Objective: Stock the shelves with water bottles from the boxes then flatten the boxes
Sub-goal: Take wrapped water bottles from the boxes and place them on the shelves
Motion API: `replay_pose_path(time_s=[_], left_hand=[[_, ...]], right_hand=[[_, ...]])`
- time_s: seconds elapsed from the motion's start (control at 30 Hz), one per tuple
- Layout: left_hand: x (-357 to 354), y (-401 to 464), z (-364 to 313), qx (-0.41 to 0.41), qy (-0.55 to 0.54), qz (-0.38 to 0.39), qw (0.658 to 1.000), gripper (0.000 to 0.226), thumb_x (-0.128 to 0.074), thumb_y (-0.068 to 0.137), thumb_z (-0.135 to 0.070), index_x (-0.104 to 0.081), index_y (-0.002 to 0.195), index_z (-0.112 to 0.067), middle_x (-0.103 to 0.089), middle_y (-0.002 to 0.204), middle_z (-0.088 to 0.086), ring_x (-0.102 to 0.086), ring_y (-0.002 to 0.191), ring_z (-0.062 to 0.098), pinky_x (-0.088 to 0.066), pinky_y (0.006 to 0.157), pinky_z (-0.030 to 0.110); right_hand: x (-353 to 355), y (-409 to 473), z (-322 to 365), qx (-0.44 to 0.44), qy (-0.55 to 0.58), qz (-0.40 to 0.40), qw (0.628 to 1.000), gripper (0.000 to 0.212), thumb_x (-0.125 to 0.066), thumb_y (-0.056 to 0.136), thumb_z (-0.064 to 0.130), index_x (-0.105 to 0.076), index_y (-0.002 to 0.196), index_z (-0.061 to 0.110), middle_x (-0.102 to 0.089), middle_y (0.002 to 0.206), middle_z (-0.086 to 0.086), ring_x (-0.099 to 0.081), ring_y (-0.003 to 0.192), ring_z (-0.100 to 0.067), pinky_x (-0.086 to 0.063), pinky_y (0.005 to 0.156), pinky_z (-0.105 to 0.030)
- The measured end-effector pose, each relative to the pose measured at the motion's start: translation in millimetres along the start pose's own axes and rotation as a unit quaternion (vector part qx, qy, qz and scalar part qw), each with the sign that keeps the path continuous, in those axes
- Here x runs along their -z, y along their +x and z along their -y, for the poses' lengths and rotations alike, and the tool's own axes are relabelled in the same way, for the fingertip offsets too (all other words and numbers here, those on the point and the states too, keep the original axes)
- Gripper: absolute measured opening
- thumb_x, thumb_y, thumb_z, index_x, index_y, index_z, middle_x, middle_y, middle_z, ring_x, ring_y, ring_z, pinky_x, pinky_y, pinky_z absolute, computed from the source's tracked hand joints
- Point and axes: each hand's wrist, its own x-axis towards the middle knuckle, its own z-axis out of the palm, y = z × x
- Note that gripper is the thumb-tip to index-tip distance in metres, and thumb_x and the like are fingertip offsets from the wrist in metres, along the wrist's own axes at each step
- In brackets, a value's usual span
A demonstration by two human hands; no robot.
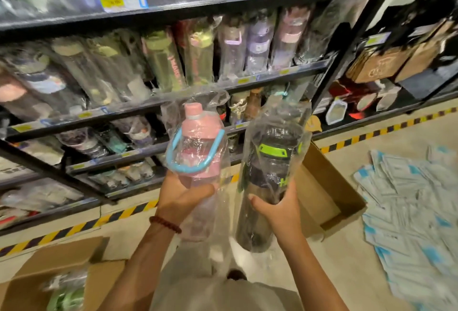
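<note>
Item one: pink bottle, blue carry handle, sealed in a clear bag; we are holding it upright in our left hand, fingers curling round its lower body; it is hanging in the air before the middle shelves.

Item two: dark bottle, green band at the neck, likewise bagged; we are gripping it in our right hand, thumb wrapping its front; it is standing just beside the pink one, apart from it.

Item three: open cardboard box on the floor behind the right hand; contents hidden from us. Item four: second box at lower left, holding at least one more bagged bottle with green parts.

Item five: the shelves themselves, already carrying rows of bagged bottles; blurred, so we are not reading labels.

Item six: scattered white-and-blue packets on the floor at right.

Step in hand, as we are judging it: carrying two bottles to the shelf; stocking is under way, flattening not begun. The next move is calling for a free gap among matching bottles, and setting each one upright without dragging its loose bag against its neighbours.
</note>
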Motion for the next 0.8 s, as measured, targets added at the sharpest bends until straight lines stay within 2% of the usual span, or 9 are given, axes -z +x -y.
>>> replay_pose_path(time_s=[0.07, 0.2, 0.33, 0.4, 0.5, 0.6, 0.67, 0.73, 0.8], left_hand=[[-5, 19, -4, -0.012, 0.005, 0.01, 1.0, 0.083, -0.08, 0.045, -0.023, -0.057, 0.122, -0.005, -0.069, 0.11, 0.01, -0.065, 0.104, 0.02, -0.053, 0.088, 0.033], [-14, 72, -22, -0.029, 0.017, -0.017, 0.999, 0.069, -0.08, 0.044, -0.029, -0.063, 0.11, -0.02, -0.071, 0.105, 0.0, -0.066, 0.103, 0.015, -0.051, 0.09, 0.033], [-26, 137, -68, -0.092, 0.032, -0.027, 0.995, 0.058, -0.082, 0.046, -0.034, -0.068, 0.101, -0.023, -0.073, 0.098, -0.005, -0.068, 0.097, 0.011, -0.052, 0.085, 0.031], [-29, 168, -99, -0.121, 0.035, -0.028, 0.992, 0.061, -0.082, 0.043, -0.038, -0.069, 0.1, -0.019, -0.074, 0.095, -0.005, -0.068, 0.093, 0.008, -0.052, 0.081, 0.025], [-29, 208, -146, -0.153, 0.042, -0.027, 0.987, 0.06, -0.084, 0.038, -0.041, -0.07, 0.092, -0.021, -0.074, 0.088, -0.01, -0.068, 0.085, 0.002, -0.053, 0.079, 0.021], [-29, 244, -190, -0.195, 0.046, -0.033, 0.979, 0.049, -0.09, 0.044, -0.023, -0.063, 0.084, -0.03, -0.068, 0.075, -0.03, -0.062, 0.075, -0.014, -0.047, 0.07, 0.004], [-29, 265, -210, -0.205, 0.037, -0.043, 0.977, 0.048, -0.087, 0.041, -0.029, -0.063, 0.083, -0.03, -0.068, 0.075, -0.029, -0.062, 0.073, -0.013, -0.048, 0.068, 0.006], [-27, 282, -226, -0.201, 0.024, -0.065, 0.977, 0.054, -0.082, 0.033, -0.042, -0.062, 0.083, -0.031, -0.069, 0.075, -0.025, -0.063, 0.075, -0.01, -0.05, 0.069, 0.012], [-25, 297, -237, -0.204, 0.005, -0.084, 0.975, 0.057, -0.078, 0.032, -0.046, -0.062, 0.084, -0.03, -0.069, 0.076, -0.023, -0.064, 0.075, -0.007, -0.051, 0.072, 0.018]], right_hand=[[-3, 21, 0, 0.008, 0.003, -0.005, 1.0, 0.079, -0.086, 0.066, 0.018, -0.034, 0.119, 0.042, -0.053, 0.117, 0.015, -0.052, 0.11, -0.009, -0.043, 0.09, -0.028], [-16, 68, 23, 0.023, -0.005, -0.008, 1.0, 0.077, -0.085, 0.061, 0.031, -0.034, 0.117, 0.045, -0.051, 0.119, 0.017, -0.049, 0.114, -0.011, -0.043, 0.094, -0.033], [-25, 124, 70, 0.053, -0.018, -0.028, 0.998, 0.119, -0.077, 0.047, 0.056, -0.021, 0.146, 0.023, -0.036, 0.148, 0.001, -0.037, 0.135, -0.019, -0.037, 0.108, -0.046], [-25, 156, 101, 0.088, -0.021, -0.041, 0.995, 0.12, -0.083, 0.056, 0.047, -0.015, 0.15, 0.018, -0.03, 0.153, -0.002, -0.03, 0.139, -0.02, -0.031, 0.113, -0.042], [-25, 201, 148, 0.123, -0.003, -0.043, 0.991, 0.111, -0.082, 0.07, 0.027, -0.008, 0.152, 0.016, -0.019, 0.155, 0.002, -0.022, 0.142, -0.014, -0.022, 0.109, -0.023], [-27, 236, 198, 0.169, 0.027, -0.043, 0.984, 0.114, -0.084, 0.068, 0.023, -0.007, 0.151, 0.017, -0.026, 0.14, 0.013, -0.024, 0.133, -0.003, -0.021, 0.101, -0.015], [-28, 256, 226, 0.205, 0.04, -0.04, 0.977, 0.106, -0.088, 0.064, 0.023, -0.021, 0.146, 0.024, -0.034, 0.129, 0.026, -0.037, 0.123, 0.003, -0.029, 0.095, -0.01], [-30, 274, 249, 0.219, 0.055, -0.026, 0.974, 0.087, -0.087, 0.065, 0.022, -0.03, 0.13, 0.033, -0.039, 0.113, 0.033, -0.046, 0.102, 0.009, -0.035, 0.085, -0.005], [-33, 292, 265, 0.224, 0.057, -0.003, 0.973, 0.09, -0.086, 0.054, 0.038, -0.037, 0.129, 0.028, -0.051, 0.119, 0.022, -0.053, 0.107, 0.001, -0.043, 0.092, -0.018]])
